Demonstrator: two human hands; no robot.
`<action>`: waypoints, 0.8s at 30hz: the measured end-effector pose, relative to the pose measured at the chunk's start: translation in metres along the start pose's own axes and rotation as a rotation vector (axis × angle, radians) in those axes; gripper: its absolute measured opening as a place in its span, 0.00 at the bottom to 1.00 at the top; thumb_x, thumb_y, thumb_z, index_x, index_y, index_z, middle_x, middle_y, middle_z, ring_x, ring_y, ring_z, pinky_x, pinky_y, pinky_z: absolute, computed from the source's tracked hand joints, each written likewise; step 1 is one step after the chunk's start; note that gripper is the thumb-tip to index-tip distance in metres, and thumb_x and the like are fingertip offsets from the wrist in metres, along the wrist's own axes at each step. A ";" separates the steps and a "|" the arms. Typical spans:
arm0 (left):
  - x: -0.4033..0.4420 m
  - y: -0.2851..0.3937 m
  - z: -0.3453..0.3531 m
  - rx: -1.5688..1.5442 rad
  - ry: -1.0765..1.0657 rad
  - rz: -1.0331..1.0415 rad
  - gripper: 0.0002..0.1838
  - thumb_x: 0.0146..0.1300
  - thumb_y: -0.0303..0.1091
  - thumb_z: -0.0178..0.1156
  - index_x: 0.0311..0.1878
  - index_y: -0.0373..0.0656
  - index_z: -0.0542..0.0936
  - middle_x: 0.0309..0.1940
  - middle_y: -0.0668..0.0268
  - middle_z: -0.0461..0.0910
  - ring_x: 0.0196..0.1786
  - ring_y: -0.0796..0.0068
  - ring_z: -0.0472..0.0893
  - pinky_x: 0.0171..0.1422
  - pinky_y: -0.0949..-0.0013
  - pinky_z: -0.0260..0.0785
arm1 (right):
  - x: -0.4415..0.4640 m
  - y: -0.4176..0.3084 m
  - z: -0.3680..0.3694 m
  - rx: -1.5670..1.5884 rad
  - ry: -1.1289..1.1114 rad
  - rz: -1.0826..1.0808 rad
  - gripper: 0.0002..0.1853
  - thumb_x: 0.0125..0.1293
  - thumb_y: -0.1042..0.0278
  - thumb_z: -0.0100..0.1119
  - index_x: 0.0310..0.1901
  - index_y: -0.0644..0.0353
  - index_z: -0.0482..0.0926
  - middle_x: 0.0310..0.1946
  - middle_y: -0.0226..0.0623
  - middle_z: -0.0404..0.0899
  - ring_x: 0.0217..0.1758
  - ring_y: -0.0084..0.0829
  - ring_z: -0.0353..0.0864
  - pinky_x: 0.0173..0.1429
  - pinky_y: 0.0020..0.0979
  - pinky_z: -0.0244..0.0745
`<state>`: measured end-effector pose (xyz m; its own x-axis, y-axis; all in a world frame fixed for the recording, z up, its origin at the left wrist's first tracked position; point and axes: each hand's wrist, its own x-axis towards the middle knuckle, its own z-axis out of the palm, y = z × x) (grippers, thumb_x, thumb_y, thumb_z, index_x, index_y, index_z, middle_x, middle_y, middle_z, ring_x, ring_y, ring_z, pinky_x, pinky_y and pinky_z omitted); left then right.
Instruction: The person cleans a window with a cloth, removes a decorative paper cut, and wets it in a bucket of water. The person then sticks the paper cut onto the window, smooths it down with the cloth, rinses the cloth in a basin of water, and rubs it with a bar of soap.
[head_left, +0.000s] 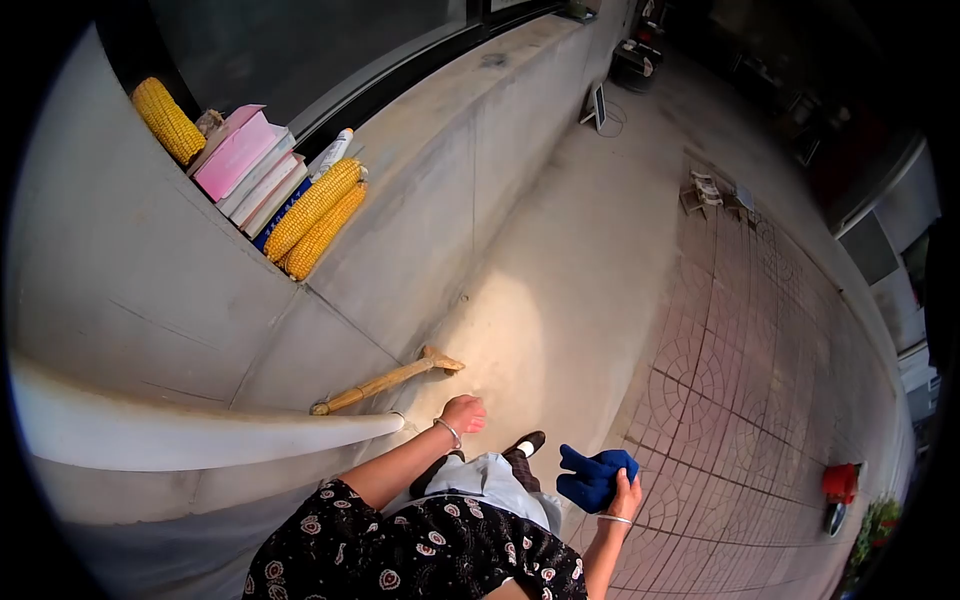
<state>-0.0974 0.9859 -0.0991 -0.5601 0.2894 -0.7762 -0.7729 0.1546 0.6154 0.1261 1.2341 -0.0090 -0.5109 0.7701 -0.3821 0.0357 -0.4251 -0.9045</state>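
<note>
A dark blue bundle of cloth [598, 478] is gripped in my right hand [625, 497], held out to the right of my body. My left hand [465, 413] hangs in front of me with its fingers curled in and nothing visible in them. Nearest to it is a wooden-handled tool [385, 382], lying at the foot of the wall; its exact kind is unclear. A white pipe [200, 437] runs beside my left forearm. Both wrists wear bracelets, and a pale apron [485, 480] covers my front.
On the window ledge [440, 85] sit corn cobs [318, 210], another cob [167, 120] and a stack of books [245, 165]. Small stools [705, 188] stand farther off on the paving. A red pot [840, 484] is at the right. A framed panel [597, 105] leans against the wall.
</note>
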 end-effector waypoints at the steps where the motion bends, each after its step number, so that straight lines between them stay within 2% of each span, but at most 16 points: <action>1: 0.009 0.008 0.010 -0.003 0.008 0.007 0.20 0.68 0.43 0.54 0.55 0.37 0.72 0.48 0.51 0.79 0.41 0.60 0.82 0.45 0.60 0.78 | 0.022 -0.002 0.003 -0.011 -0.010 -0.001 0.12 0.66 0.70 0.57 0.49 0.65 0.78 0.39 0.34 0.81 0.39 0.26 0.80 0.48 0.27 0.76; 7: 0.054 0.043 0.054 0.043 0.006 -0.058 0.22 0.68 0.43 0.54 0.56 0.36 0.71 0.50 0.51 0.79 0.45 0.58 0.82 0.47 0.59 0.78 | 0.138 -0.043 0.033 0.003 -0.153 -0.025 0.11 0.66 0.69 0.57 0.47 0.64 0.78 0.38 0.35 0.82 0.38 0.26 0.81 0.44 0.27 0.77; 8: 0.062 0.048 0.059 0.080 -0.073 -0.059 0.28 0.67 0.49 0.55 0.61 0.37 0.68 0.55 0.49 0.76 0.51 0.55 0.80 0.52 0.56 0.76 | 0.156 -0.051 0.043 0.012 -0.183 -0.037 0.11 0.66 0.69 0.56 0.47 0.65 0.77 0.38 0.36 0.82 0.37 0.28 0.82 0.43 0.28 0.78; 11: 0.046 0.100 0.098 0.052 -0.168 -0.041 0.36 0.66 0.56 0.55 0.67 0.38 0.63 0.59 0.49 0.72 0.57 0.53 0.77 0.57 0.52 0.73 | 0.176 -0.106 0.106 0.035 -0.339 0.008 0.13 0.67 0.69 0.55 0.50 0.65 0.75 0.38 0.38 0.82 0.37 0.30 0.83 0.42 0.30 0.80; 12: 0.047 0.111 0.110 0.001 -0.233 -0.054 0.42 0.64 0.63 0.54 0.70 0.42 0.59 0.61 0.51 0.70 0.58 0.54 0.75 0.60 0.50 0.70 | 0.180 -0.122 0.130 0.042 -0.404 0.034 0.14 0.67 0.69 0.55 0.51 0.65 0.75 0.39 0.39 0.82 0.37 0.31 0.83 0.41 0.31 0.81; 13: 0.053 0.122 0.123 -0.064 -0.304 -0.056 0.41 0.64 0.63 0.54 0.70 0.44 0.59 0.60 0.54 0.71 0.57 0.56 0.76 0.60 0.50 0.70 | 0.192 -0.122 0.151 -0.023 -0.484 -0.020 0.15 0.67 0.68 0.55 0.54 0.64 0.73 0.39 0.41 0.82 0.35 0.32 0.84 0.39 0.33 0.82; 14: 0.056 0.137 0.135 -0.129 -0.379 -0.053 0.41 0.64 0.64 0.53 0.70 0.46 0.60 0.60 0.57 0.71 0.56 0.58 0.76 0.60 0.50 0.69 | 0.195 -0.124 0.173 -0.053 -0.565 -0.013 0.17 0.68 0.69 0.56 0.56 0.64 0.73 0.41 0.37 0.81 0.40 0.25 0.81 0.45 0.29 0.78; 15: 0.055 0.157 0.147 -0.175 -0.437 -0.001 0.40 0.62 0.68 0.51 0.69 0.51 0.62 0.61 0.61 0.70 0.57 0.64 0.74 0.55 0.53 0.71 | 0.197 -0.126 0.198 -0.158 -0.691 -0.114 0.17 0.68 0.67 0.57 0.55 0.65 0.73 0.41 0.35 0.81 0.42 0.23 0.79 0.48 0.27 0.76; 16: 0.060 0.182 0.157 -0.284 -0.534 0.041 0.33 0.65 0.66 0.48 0.65 0.55 0.68 0.58 0.68 0.72 0.56 0.68 0.74 0.52 0.56 0.72 | 0.204 -0.128 0.217 -0.315 -0.842 -0.168 0.19 0.66 0.65 0.59 0.56 0.66 0.73 0.41 0.34 0.81 0.44 0.24 0.78 0.51 0.28 0.74; 17: 0.091 0.180 0.161 -0.501 -0.588 0.153 0.27 0.67 0.63 0.46 0.59 0.55 0.72 0.56 0.71 0.74 0.57 0.69 0.73 0.55 0.55 0.70 | 0.211 -0.128 0.238 -0.456 -0.990 -0.271 0.23 0.64 0.64 0.62 0.57 0.66 0.73 0.47 0.41 0.80 0.48 0.30 0.79 0.55 0.31 0.73; 18: 0.103 0.208 0.168 -0.721 -0.864 0.370 0.26 0.67 0.61 0.46 0.57 0.55 0.73 0.55 0.71 0.74 0.56 0.69 0.74 0.57 0.56 0.68 | 0.212 -0.135 0.264 -0.508 -1.048 -0.443 0.23 0.63 0.64 0.62 0.57 0.66 0.73 0.51 0.44 0.78 0.51 0.34 0.78 0.57 0.33 0.72; 20: 0.100 0.272 0.169 -0.977 -0.972 0.528 0.22 0.64 0.58 0.50 0.53 0.56 0.74 0.54 0.71 0.74 0.54 0.69 0.74 0.60 0.57 0.65 | 0.225 -0.145 0.298 -0.563 -1.054 -0.691 0.24 0.62 0.65 0.62 0.58 0.67 0.72 0.56 0.47 0.76 0.54 0.38 0.78 0.59 0.35 0.72; 21: 0.088 0.298 0.167 -1.017 -0.799 0.457 0.20 0.62 0.56 0.53 0.51 0.56 0.75 0.54 0.71 0.74 0.54 0.69 0.74 0.61 0.58 0.63 | 0.232 -0.152 0.309 -0.566 -1.013 -0.758 0.24 0.62 0.65 0.62 0.58 0.67 0.72 0.57 0.47 0.75 0.54 0.39 0.78 0.59 0.35 0.72; 22: 0.100 0.320 0.161 -0.447 -0.566 0.918 0.20 0.60 0.53 0.56 0.52 0.54 0.74 0.55 0.68 0.73 0.55 0.66 0.73 0.62 0.56 0.62 | 0.239 -0.158 0.318 -0.564 -0.974 -0.817 0.24 0.62 0.65 0.61 0.58 0.67 0.72 0.58 0.47 0.75 0.54 0.39 0.78 0.59 0.35 0.71; 23: 0.111 0.342 0.156 0.070 -0.132 1.267 0.22 0.57 0.50 0.59 0.52 0.52 0.73 0.56 0.66 0.72 0.56 0.64 0.72 0.63 0.55 0.61 | 0.255 -0.159 0.325 -0.492 -0.976 -0.766 0.24 0.63 0.66 0.61 0.58 0.67 0.73 0.59 0.46 0.74 0.54 0.38 0.78 0.58 0.36 0.73; 24: 0.119 0.360 0.146 -0.007 -0.164 1.301 0.22 0.59 0.47 0.58 0.55 0.51 0.70 0.58 0.63 0.71 0.58 0.62 0.71 0.66 0.55 0.60 | 0.267 -0.163 0.331 -0.486 -0.973 -0.646 0.22 0.64 0.66 0.60 0.57 0.67 0.73 0.58 0.45 0.75 0.53 0.37 0.79 0.57 0.35 0.73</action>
<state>-0.3991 1.2134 0.0505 -0.8503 0.3334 0.4073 0.3004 -0.3280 0.8956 -0.3000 1.3516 0.0993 -0.9642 0.0168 0.2645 -0.2500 0.2738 -0.9287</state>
